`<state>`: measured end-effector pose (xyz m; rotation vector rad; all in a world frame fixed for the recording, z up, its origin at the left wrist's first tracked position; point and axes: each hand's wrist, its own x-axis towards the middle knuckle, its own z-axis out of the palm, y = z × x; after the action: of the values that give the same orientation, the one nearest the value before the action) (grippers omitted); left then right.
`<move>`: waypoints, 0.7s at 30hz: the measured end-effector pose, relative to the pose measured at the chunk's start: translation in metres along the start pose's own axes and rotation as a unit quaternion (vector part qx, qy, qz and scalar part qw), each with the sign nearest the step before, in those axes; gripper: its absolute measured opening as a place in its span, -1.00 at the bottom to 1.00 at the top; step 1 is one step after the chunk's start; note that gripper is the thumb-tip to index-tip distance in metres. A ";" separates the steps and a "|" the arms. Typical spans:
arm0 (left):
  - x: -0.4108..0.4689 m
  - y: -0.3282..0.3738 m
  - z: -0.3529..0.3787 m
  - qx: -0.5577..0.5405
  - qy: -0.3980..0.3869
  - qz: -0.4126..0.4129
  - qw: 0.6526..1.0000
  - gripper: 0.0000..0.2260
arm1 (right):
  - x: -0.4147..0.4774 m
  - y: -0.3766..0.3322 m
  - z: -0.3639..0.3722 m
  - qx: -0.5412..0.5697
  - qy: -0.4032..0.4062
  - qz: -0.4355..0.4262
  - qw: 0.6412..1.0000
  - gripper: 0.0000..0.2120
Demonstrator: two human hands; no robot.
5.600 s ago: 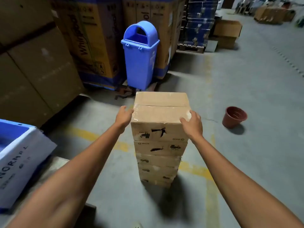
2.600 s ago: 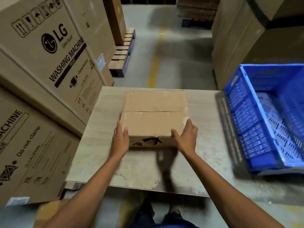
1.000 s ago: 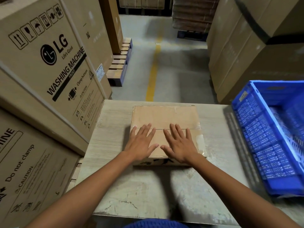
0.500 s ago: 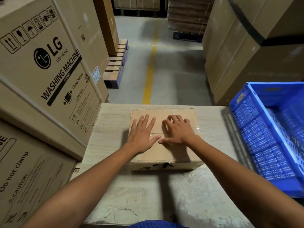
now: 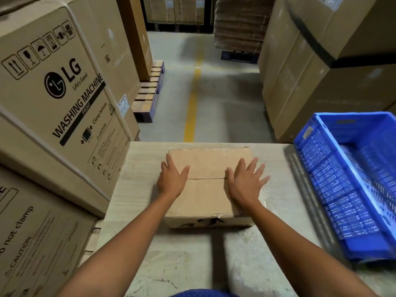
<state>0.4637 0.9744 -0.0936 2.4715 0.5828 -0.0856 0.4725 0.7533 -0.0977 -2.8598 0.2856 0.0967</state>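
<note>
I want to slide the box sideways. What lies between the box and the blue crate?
Only bare tabletop, in the head view; nothing stands between box and crate.

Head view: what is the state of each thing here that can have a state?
Box: closed, taped, lying flat on the table.
Left hand: open, flat on the box top, left side.
Right hand: open, fingers spread, on the box top, right side.
Crate: open-topped, right of the box, apart from it.
Washing machine carton: closed, stacked on a lower carton.

One small box (image 5: 206, 197), one blue crate (image 5: 334, 189)
</note>
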 end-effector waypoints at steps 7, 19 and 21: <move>0.007 -0.011 -0.009 -0.203 -0.023 -0.032 0.978 -0.45 | 0.010 0.004 -0.013 0.180 0.013 0.093 0.979 -0.28; -0.010 0.008 -0.060 -0.397 0.139 0.014 0.907 -0.47 | -0.012 -0.018 -0.064 0.400 0.195 0.130 0.886 -0.44; -0.009 0.004 -0.063 -0.383 0.139 0.012 0.913 -0.47 | -0.016 -0.019 -0.063 0.434 0.186 0.148 0.869 -0.48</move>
<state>0.4529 1.0039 -0.0382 1.7227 0.5640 0.4352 0.4631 0.7571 -0.0304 -1.8963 0.6478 -0.4268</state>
